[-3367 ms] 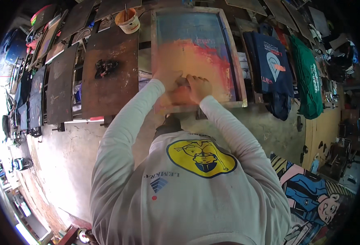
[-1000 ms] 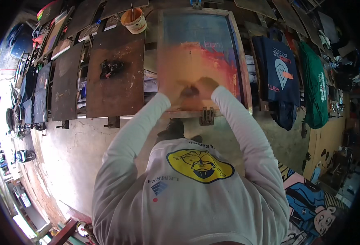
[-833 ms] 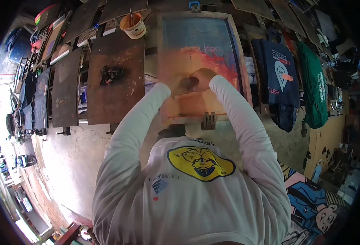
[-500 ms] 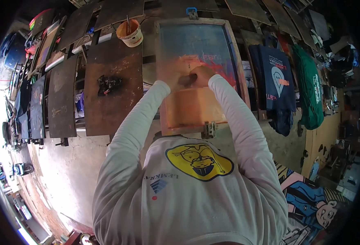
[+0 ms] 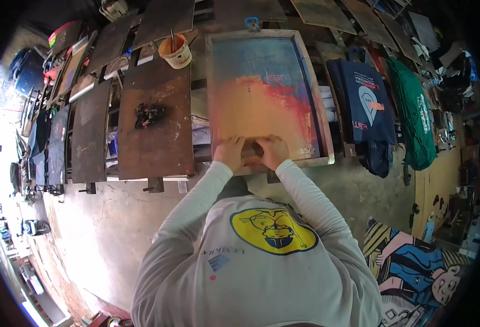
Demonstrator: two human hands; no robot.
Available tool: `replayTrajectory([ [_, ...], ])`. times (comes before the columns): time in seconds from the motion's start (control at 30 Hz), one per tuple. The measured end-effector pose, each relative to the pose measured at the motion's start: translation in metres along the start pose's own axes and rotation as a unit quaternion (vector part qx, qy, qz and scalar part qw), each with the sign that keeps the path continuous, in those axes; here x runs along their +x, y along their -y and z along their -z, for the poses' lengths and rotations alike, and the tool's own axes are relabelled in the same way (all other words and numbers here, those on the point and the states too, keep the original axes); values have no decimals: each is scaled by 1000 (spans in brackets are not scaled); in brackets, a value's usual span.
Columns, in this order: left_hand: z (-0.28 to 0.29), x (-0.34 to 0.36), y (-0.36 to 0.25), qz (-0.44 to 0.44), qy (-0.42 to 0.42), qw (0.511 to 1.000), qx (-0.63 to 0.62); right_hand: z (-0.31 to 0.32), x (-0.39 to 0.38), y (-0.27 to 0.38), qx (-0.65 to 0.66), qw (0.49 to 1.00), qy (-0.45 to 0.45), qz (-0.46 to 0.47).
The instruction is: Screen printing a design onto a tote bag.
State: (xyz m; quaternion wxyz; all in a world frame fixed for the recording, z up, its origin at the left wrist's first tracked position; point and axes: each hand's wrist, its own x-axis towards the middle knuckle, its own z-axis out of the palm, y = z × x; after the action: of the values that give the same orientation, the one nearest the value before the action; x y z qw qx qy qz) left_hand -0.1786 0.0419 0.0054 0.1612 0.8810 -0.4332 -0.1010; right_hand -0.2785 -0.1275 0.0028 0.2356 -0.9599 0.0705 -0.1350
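Observation:
A wooden-framed printing screen (image 5: 253, 35) lies flat in front of me. Orange ink (image 5: 256, 111) covers much of its lower mesh, with red along the right side and a blue-grey far part. Across the near end of the screen sits a squeegee (image 5: 252, 148), mostly hidden by my hands. My left hand (image 5: 229, 153) grips its left part, and my right hand (image 5: 274, 152) grips its right part, fingers over the top. A blue-handled clamp (image 5: 252, 23) is at the far edge of the frame.
Left of the screen, a dark board (image 5: 158, 144) carries a crumpled black thing (image 5: 149, 115). An ink-stained tub (image 5: 175, 53) with a stick stands behind it. To the right hang a navy printed cloth (image 5: 362, 103) and a green one (image 5: 411, 114). More boards extend both ways.
Both hands have come toward my body with the squeegee, from mid-screen to its near end. Orange now shows over the mesh where they were.

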Motion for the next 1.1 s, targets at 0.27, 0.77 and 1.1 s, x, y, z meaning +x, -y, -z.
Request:
replayTrajectory([
  [0.27,-32,-31,-8,9,-36,999,31,-8,-26,-6,-16,999,28,29],
  [0.77,50,69,13,-185,154,971,6,9,27,-25,-33,998,57,-24],
  [1.1,27,144,-2,-304,102,946,-46,13,15,-17,-87,957,-12,-276],
])
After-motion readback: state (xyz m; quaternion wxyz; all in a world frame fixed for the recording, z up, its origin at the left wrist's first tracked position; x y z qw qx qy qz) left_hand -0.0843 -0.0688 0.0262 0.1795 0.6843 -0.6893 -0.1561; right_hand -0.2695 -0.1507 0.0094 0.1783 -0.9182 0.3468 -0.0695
